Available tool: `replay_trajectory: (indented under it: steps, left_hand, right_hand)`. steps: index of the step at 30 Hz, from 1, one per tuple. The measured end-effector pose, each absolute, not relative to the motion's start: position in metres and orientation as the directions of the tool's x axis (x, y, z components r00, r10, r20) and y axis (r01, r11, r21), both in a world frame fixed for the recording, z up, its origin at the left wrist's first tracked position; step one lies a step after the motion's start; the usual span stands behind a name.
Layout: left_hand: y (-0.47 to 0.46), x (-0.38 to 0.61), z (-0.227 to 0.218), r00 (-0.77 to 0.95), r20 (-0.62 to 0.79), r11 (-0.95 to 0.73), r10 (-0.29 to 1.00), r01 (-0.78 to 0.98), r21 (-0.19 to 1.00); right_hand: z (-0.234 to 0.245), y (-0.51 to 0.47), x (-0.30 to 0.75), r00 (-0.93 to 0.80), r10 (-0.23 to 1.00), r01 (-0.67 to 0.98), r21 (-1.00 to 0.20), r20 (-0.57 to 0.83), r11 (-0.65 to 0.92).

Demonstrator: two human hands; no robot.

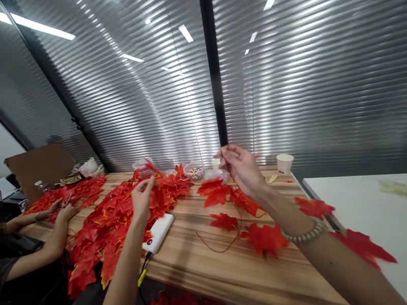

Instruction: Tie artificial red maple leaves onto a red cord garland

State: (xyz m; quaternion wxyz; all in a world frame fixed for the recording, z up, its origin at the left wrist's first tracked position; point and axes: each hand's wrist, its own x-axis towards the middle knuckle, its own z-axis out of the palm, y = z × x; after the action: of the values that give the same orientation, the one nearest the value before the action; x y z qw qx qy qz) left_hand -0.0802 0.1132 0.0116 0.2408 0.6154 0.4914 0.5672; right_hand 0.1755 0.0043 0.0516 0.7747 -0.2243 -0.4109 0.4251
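Red leaves [110,213] lie heaped across the centre left of the frame; there the left hand [141,201] pinches a blurred leaf [156,197], while the right hand [242,167], right of centre, pinches a thin cord [221,251].

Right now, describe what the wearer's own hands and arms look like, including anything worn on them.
The left hand and right hand are both ungloved, and no sleeve shows on either forearm down to the bottom edge of the picture. The right arm wears a bracelet of pale green, rounded beads near the wrist; nothing worn shows on the left arm.
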Motion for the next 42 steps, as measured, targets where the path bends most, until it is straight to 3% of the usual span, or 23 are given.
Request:
replay_trajectory:
  steps: [5,9,14,26,30,42]
  left_hand:
    - [0.080,0.000,-0.023,0.191,0.367,-0.397,0.910,0.150,0.906]
    - [0.070,0.054,-0.071,0.305,0.306,-0.328,0.902,0.022,0.944]
    - [0.075,0.086,-0.116,0.323,0.263,-0.235,0.909,-0.123,0.964]
    - [0.073,0.088,-0.151,0.450,0.103,-0.011,0.887,-0.202,0.979]
    - [0.071,0.086,-0.148,0.452,0.115,-0.020,0.885,-0.210,0.977]
    - [0.068,0.082,-0.144,0.491,0.105,-0.032,0.865,-0.155,0.987]
  right_hand:
    - [-0.053,0.011,0.183,0.338,0.933,-0.534,-0.791,0.123,0.297]
    - [-0.105,0.009,0.191,0.437,0.899,-0.546,-0.786,0.030,0.291]
    - [-0.138,0.015,0.206,0.502,0.865,-0.537,-0.787,-0.008,0.304]
    - [-0.148,0.009,0.205,0.424,0.905,-0.530,-0.804,0.025,0.271]
    - [-0.144,0.003,0.207,0.370,0.927,-0.520,-0.812,0.065,0.265]
    - [-0.150,0.000,0.204,0.439,0.897,-0.418,-0.874,0.042,0.246]
